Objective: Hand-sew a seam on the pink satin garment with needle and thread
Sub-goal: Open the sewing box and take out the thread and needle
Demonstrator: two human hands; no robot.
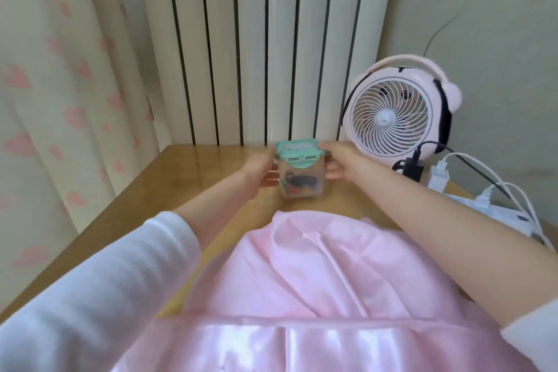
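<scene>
Now, left hand (260,170): curled round box (302,180), left side.
Right hand (339,164): grips box's right side, by teal lid (297,151).
Pink satin garment (302,281): spread on tabletop (181,184), nearer the person than both hands.

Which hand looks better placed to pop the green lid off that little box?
Probably the right hand: its thumb sits up at the edge of the green lid, while the left hand cups the box lower down, steadying it. The picture is blurry, so this is a guess.
</scene>
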